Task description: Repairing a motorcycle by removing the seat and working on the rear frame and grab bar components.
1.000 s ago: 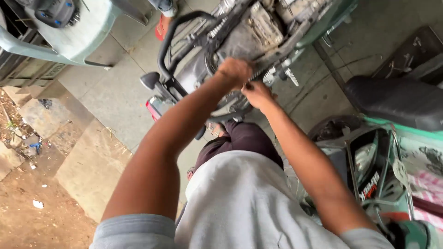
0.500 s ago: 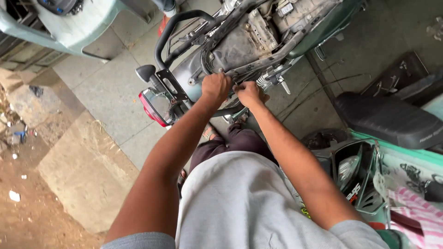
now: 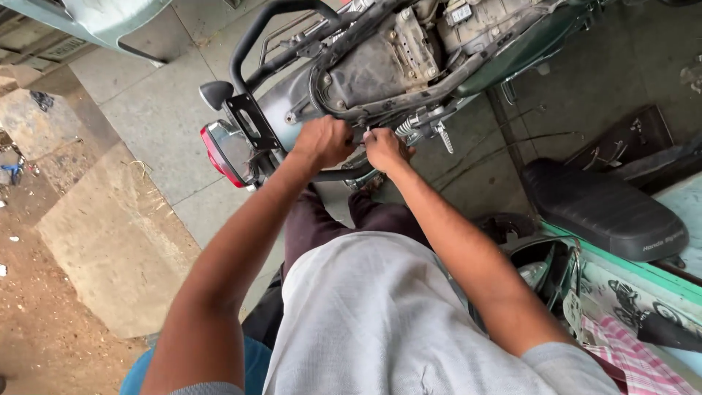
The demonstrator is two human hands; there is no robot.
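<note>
Gripping 1 motorcycle frame rail — 2 hands, left hand fisted on it, right hand fingers pinched together; 1 detached seat lies well apart.

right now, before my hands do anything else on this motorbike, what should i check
1. Both hands at the frame: ok. The left hand and right hand sit close together by the frame rail of the motorbike.
2. Grip on the small part: cannot tell. The left hand is closed in a fist and the right pinches something, but what they hold is too small to make out.
3. Seat off and out of the way: ok. The black seat lies on the ground to the right.
4. Tail light clear of the left arm: ok, apart but near.
5. Bike steady on its stand: cannot tell, no stand in view.
</note>
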